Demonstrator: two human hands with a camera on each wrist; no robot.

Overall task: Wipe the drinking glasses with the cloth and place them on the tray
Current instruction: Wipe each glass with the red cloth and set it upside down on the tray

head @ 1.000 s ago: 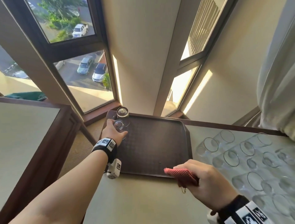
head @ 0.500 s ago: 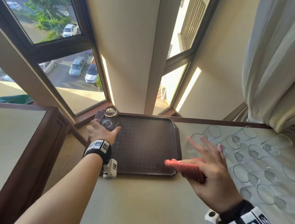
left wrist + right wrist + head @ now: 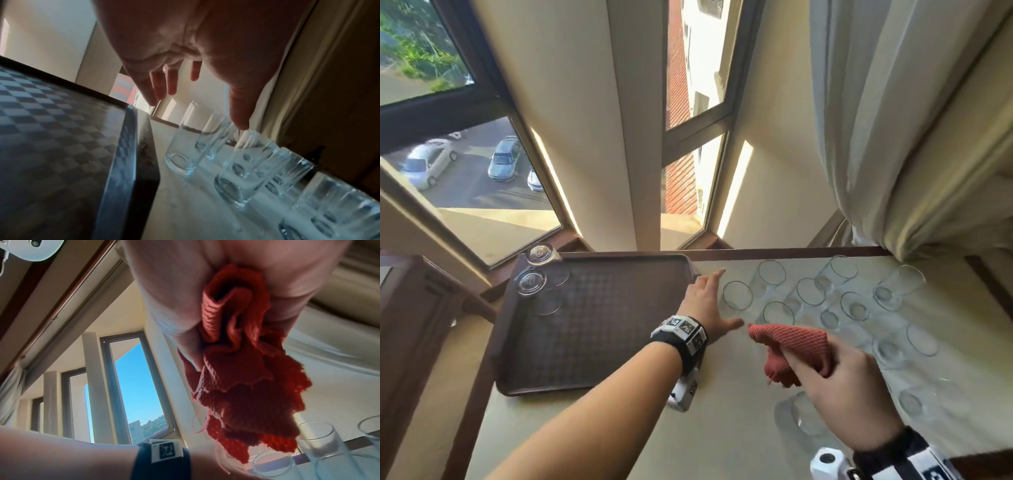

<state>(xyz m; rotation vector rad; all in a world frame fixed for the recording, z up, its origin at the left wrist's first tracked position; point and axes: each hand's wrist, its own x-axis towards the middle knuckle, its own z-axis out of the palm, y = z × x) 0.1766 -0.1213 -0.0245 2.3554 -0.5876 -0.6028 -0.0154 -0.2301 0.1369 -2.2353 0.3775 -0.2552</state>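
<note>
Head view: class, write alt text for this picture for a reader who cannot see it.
A person's open left hand reaches toward upright drinking glasses on a pale table, while the right hand grips a red cloth. To the left, a dark brown tray holds two upturned glasses in its far corner, below tall windows.

The head view looks down and forward from above onto the worktop (image 3: 619, 428), taking in the tray (image 3: 592, 329), the glasses (image 3: 808, 294) and the windows behind. The left wrist view sits low and close, just above the tray (image 3: 123, 154) rim, facing along the left hand (image 3: 185, 48) toward the glasses (image 3: 185, 146) and the far wall. The right wrist view looks upward past the right hand (image 3: 185, 288) and the cloth (image 3: 246, 378), very near, to the windows and ceiling. All three views share the standing glasses.
</note>
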